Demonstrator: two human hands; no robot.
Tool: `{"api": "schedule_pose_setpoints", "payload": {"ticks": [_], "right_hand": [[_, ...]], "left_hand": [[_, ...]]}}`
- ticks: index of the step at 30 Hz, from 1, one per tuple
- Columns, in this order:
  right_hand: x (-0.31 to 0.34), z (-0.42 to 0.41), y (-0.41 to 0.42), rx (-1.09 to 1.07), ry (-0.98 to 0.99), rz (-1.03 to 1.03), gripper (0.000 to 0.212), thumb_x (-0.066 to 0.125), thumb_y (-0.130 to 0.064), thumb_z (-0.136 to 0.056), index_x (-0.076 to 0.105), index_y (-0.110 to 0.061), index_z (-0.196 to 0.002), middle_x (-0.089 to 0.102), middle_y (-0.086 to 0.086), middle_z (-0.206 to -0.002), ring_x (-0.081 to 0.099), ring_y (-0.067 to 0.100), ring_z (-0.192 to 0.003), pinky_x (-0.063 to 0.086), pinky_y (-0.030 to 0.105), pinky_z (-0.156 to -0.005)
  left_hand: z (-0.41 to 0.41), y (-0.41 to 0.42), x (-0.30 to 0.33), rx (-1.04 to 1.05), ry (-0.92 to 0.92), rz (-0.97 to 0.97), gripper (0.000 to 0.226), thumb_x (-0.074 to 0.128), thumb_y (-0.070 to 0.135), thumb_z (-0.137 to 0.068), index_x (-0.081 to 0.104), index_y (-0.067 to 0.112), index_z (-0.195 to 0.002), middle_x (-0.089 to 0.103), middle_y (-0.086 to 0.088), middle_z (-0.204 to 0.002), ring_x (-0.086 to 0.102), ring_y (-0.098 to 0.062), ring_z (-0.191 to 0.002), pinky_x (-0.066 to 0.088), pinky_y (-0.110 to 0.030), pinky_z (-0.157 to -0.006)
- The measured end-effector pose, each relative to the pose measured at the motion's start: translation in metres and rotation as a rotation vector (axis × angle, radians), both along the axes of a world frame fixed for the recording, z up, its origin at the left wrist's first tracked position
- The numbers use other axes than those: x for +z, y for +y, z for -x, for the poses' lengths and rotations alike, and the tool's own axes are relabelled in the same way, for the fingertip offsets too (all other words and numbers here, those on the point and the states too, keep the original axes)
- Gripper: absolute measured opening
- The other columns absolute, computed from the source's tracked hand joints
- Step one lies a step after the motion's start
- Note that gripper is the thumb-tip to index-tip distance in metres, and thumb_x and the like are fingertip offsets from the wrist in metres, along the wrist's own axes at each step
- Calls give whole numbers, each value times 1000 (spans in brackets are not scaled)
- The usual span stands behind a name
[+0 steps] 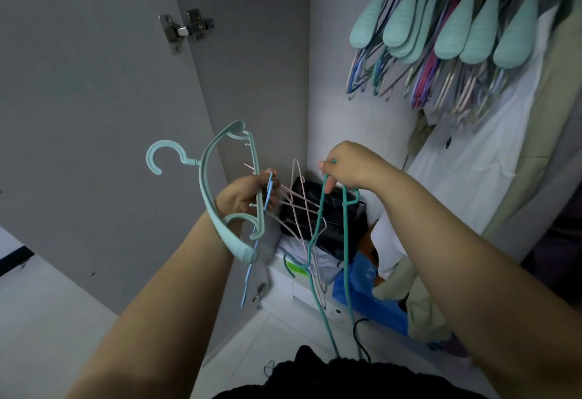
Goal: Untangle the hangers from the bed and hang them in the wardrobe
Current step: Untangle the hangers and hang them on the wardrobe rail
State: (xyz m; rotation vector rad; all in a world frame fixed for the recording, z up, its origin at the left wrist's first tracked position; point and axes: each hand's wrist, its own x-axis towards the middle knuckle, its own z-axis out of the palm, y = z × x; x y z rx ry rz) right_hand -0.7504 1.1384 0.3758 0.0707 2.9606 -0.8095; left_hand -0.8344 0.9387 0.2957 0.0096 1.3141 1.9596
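Hangers (pixel 296 209), seemingly tangled, between hands (pixel 248 194)

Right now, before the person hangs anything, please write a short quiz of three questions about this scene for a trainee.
1. True or false: the left hand holds the wide mint plastic hanger.
2. Which hand grips the thin teal wire hanger? A) left B) right C) neither
3. Fill in: the hung hangers are at the upper ____ of the view.

Key: 1 true; 2 B, the right hand; 3 right.
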Motion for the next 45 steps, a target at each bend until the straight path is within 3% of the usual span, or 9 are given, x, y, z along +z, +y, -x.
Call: {"api": "schedule_pose_setpoints", "payload": {"ticks": [5, 9, 13, 17, 21, 26, 31, 38, 45], "right_hand": [[23, -12, 4, 149, -49, -62, 31, 53, -39, -95, 66, -13, -85, 67, -3, -61, 43, 1, -34, 36, 19, -46], [50, -7, 18, 199, -270, -45, 21, 61, -30, -92, 69, -11, -86, 48, 1, -59, 45, 13, -55, 51, 24, -62], [51, 7, 20, 130, -432, 3, 12, 57, -8, -91, 70, -9, -92, 46, 0, -56, 40, 13, -51, 57, 31, -69], [41, 21, 23, -152, -236, -2, 30, 37, -1, -93, 65, -9, -101, 71, 6, -75, 54, 19, -59, 56, 35, -72], [33, 26, 15, -317, -97, 454, 30, 29, -3, -93, 59, -7, -98, 68, 11, -78, 43, 10, -42, 45, 25, -55], [45, 31, -12, -334, 324, 999, 34, 29, 3, -91, 55, -14, -77, 51, 4, -69, 36, 4, -37, 34, 24, -54], [73, 35, -42, -121, 705, 895, 32, 33, 0, -88, 52, -23, -77, 49, -4, -75, 42, 5, -62, 36, 20, -63], [100, 45, -45, -73, 1141, 751, 24, 30, -5, -89, 38, -26, -81, 37, -8, -74, 36, -1, -63, 30, 11, -63], [119, 77, -39, -190, 1192, 672, 15, 31, 1, -92, 43, -8, -92, 45, 8, -93, 42, 10, -82, 32, 4, -75]], "left_hand": [[5, 11, -9, 14, 20, 13, 36, 32, 14, -101, 48, 19, -69, 40, 5, -50, 31, -7, -35, 18, -13, -38], [14, 5, -24, 7, 28, 139, 38, 25, 28, -105, 43, 16, -73, 41, 6, -47, 28, -6, -29, 19, -11, -33], [9, -2, -28, 30, 38, 208, 42, 23, 32, -106, 35, 16, -69, 39, 4, -41, 31, -7, -23, 26, -9, -29], [9, -13, -34, 49, 20, 287, 47, 27, 39, -104, 34, 13, -65, 43, 1, -39, 39, -11, -25, 32, -9, -33], [9, -19, -37, 101, -96, 223, 47, 36, 40, -102, 36, 15, -63, 45, -2, -45, 40, -12, -26, 34, -8, -35], [17, -17, -18, 73, -160, 84, 46, 39, 38, -102, 40, 14, -63, 48, -2, -48, 42, -12, -30, 33, -13, -33], [27, -10, 15, 23, -164, -7, 55, 33, 42, -102, 42, 15, -55, 45, 1, -48, 36, -10, -31, 27, -11, -35], [40, 7, 63, -67, -107, -63, 63, 34, 46, -99, 46, 15, -46, 43, 2, -48, 38, -10, -33, 34, -13, -34], [42, 13, 86, -64, -92, -106, 55, 39, 44, -97, 43, 15, -50, 42, 3, -50, 37, -9, -32, 33, -14, -32]]}}
